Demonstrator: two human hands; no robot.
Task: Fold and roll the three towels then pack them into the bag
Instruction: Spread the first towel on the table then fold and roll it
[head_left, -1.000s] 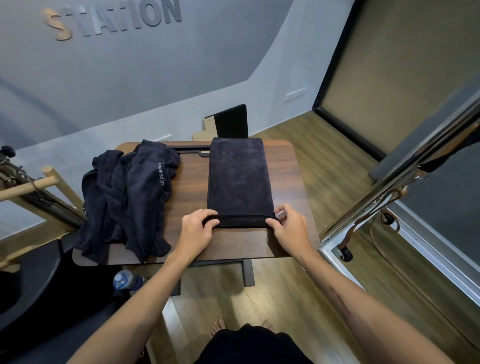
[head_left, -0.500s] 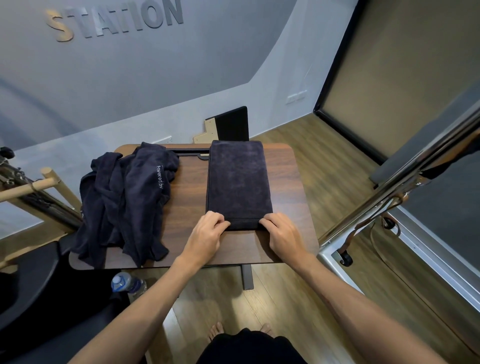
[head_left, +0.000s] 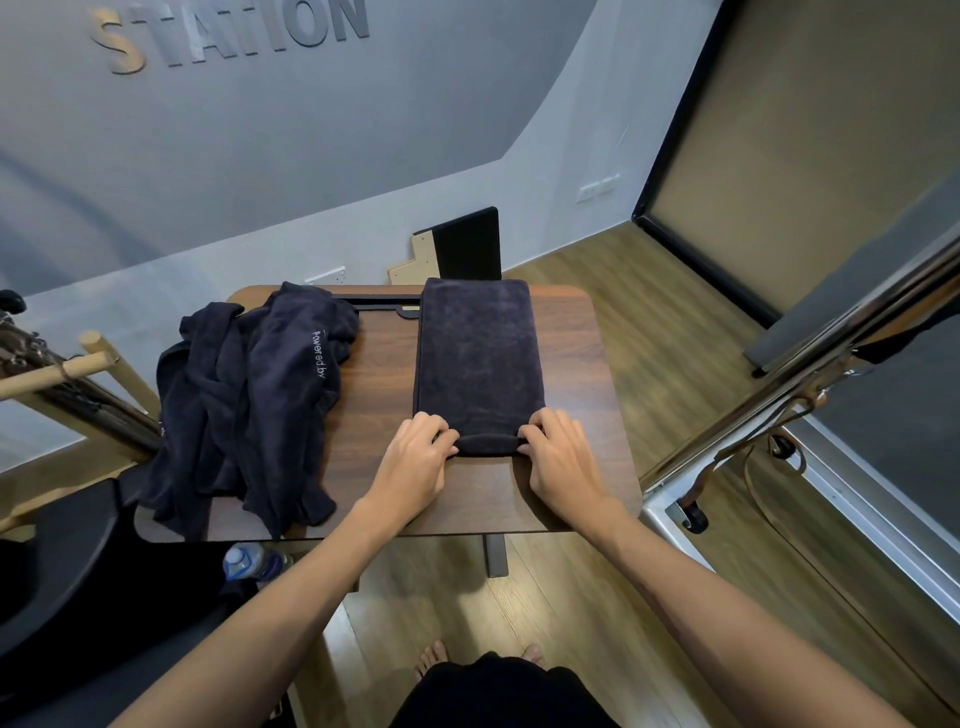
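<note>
Roll started since earlier; both hands (head_left: 488, 457) curled gripping folded towel (head_left: 478, 353) near end.

A left hand (head_left: 415, 457) and right hand (head_left: 558, 457) curl over the rolled near end of a folded dark towel (head_left: 478, 348) on a wooden desk (head_left: 571, 364); crumpled towels (head_left: 249, 395) lie left.

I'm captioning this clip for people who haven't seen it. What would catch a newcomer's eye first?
Both hands, left hand and right hand, gripping the rolled near end of a dark folded towel lying lengthwise on the wooden table. Next, the crumpled heap of dark towels on the table's left side, spilling over its edge.
</note>
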